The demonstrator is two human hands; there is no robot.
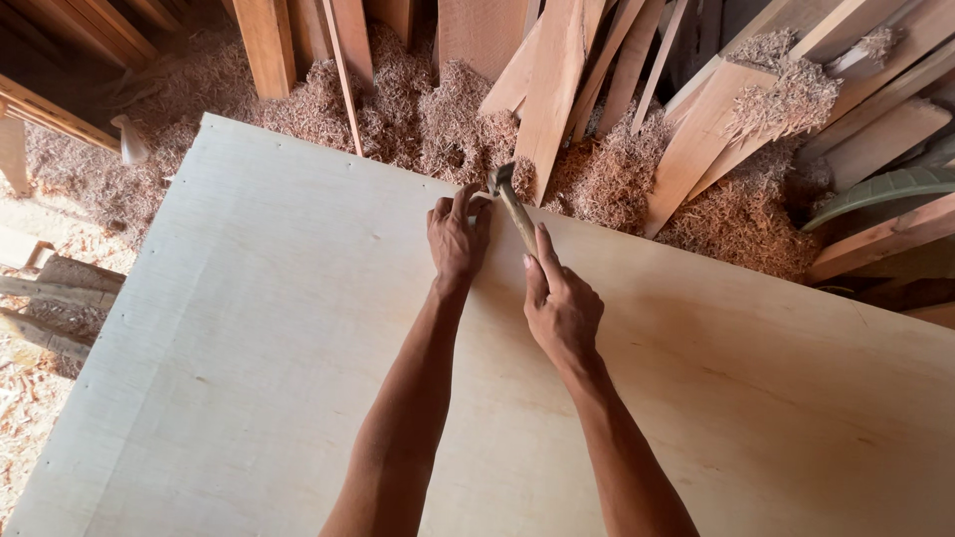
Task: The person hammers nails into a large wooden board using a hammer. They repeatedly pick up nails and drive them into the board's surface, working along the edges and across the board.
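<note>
Two hands were up at the far edge of a big pale plywood sheet (298, 378), which pretty much filled the whole view. Right hand (560, 303) was wrapped around the handle of a small hammer (511, 204), fingers closed on it with the index finger stretched up along the handle. The hammer head sat just past the left hand's fingertips, right over the sheet's far edge. Left hand (456, 237) was resting on the plywood just beside the right one, fingers pressed together in a pinch near the hammer head. Looked like it was pinching something tiny, but I honestly couldn't tell what, too small to make out.

Beyond both hands, past the sheet's edge, there were heaps of wood shavings (418, 109) all over the floor, and a bunch of reddish planks (552, 80) leaning upright in them. More boards (875, 129) were stacked off to the right of the right hand, some with shavings piled on top. Way off to the left of the left hand, some rough timber pieces (55, 298) sat low by the sheet's corner
</note>
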